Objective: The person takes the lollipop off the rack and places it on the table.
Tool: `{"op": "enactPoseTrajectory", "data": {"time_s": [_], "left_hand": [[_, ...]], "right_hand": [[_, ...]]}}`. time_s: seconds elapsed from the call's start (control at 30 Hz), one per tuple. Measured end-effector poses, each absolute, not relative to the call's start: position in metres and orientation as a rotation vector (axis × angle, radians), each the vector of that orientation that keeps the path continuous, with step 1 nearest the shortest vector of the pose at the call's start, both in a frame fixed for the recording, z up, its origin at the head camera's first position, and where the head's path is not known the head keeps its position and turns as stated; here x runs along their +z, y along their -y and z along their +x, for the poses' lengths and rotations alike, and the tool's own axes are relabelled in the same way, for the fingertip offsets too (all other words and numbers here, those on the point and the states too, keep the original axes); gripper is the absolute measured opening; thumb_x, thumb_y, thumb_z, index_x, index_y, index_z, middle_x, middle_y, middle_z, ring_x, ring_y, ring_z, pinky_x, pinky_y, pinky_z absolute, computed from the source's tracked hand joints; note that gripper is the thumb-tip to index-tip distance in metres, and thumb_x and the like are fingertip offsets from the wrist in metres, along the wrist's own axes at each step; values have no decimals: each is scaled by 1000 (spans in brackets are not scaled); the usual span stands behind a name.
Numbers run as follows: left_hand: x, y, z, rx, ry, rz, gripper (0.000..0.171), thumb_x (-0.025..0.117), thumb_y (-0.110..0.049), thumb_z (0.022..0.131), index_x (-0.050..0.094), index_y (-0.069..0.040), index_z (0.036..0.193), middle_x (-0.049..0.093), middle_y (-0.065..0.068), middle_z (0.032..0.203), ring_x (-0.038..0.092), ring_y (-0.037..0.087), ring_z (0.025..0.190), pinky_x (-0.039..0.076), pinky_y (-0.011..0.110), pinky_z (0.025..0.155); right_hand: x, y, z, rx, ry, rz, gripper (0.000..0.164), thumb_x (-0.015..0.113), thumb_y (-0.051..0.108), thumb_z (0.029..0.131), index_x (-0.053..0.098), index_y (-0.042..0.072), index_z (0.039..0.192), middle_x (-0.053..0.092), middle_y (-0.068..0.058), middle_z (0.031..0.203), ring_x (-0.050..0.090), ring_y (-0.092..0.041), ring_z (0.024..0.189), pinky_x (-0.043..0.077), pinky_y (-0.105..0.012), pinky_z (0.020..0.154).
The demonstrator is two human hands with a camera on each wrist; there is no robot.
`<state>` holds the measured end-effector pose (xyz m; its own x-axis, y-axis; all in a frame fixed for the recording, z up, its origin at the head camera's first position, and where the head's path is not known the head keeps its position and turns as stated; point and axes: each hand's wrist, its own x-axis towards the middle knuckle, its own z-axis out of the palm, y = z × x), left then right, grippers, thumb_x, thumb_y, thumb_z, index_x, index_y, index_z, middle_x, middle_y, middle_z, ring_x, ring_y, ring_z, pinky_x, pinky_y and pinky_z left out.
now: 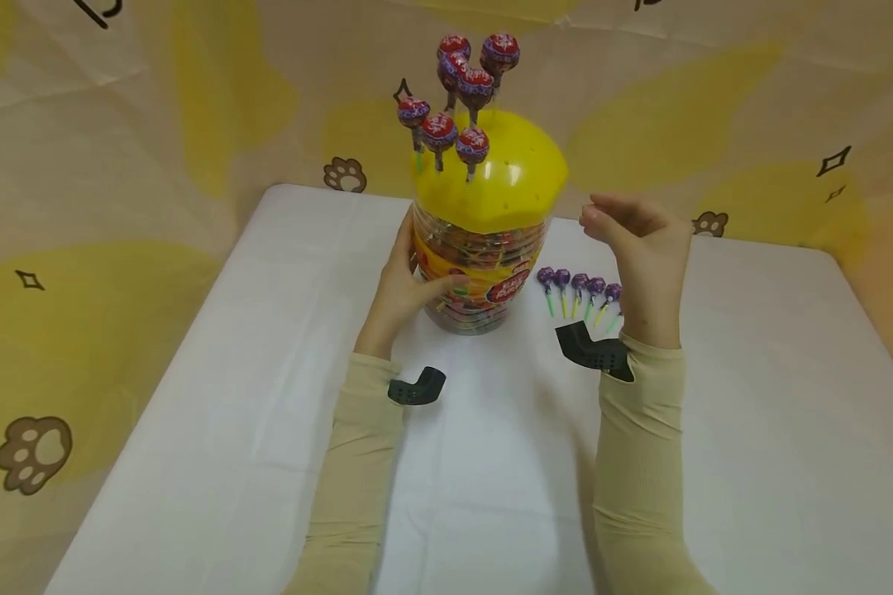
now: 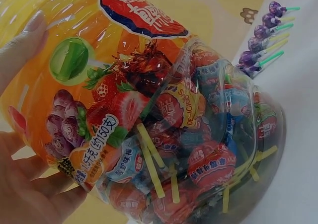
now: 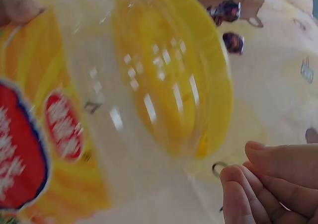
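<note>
A clear plastic candy jar [image 1: 509, 285] with an orange fruit label stands on the table, topped by a yellow domed lid [image 1: 521, 178]. Several lollipops [image 1: 439, 132] in red and purple wrappers stick up from the lid, mostly on its left side. My left hand [image 1: 398, 289] grips the jar from the left, its thumb across the label; wrapped candies [image 2: 211, 162] and yellow sticks show through the lower wall in the left wrist view. To the right of the lid my right hand [image 1: 643, 256] is raised, apart from it, fingers loosely bent with nothing between thumb and fingertips.
A row of purple-wrapped lollipops [image 1: 580, 285] with green and yellow sticks lies on the white table [image 1: 290, 413], right of the jar and partly behind the right wrist. Behind the table hangs a yellow-patterned cloth [image 1: 655, 107]. Black wrist mounts [image 1: 595, 351] jut inward from both sleeves.
</note>
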<state>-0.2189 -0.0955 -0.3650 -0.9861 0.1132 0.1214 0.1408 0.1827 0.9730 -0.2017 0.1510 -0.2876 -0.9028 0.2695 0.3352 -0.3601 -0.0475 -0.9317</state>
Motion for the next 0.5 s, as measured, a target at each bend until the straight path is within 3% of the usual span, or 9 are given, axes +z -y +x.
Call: {"op": "enactPoseTrajectory", "data": {"time_s": [0.5], "left_hand": [[-367, 96, -219, -1953, 2395, -262, 103, 79, -24, 78, 9, -29, 152, 20, -4, 155, 23, 23, 140, 21, 41, 114]], "right_hand": [[-237, -113, -207, 1880, 1934, 252, 18, 77, 4, 77, 74, -1, 94, 71, -8, 90, 64, -23, 82, 54, -24, 80]]}}
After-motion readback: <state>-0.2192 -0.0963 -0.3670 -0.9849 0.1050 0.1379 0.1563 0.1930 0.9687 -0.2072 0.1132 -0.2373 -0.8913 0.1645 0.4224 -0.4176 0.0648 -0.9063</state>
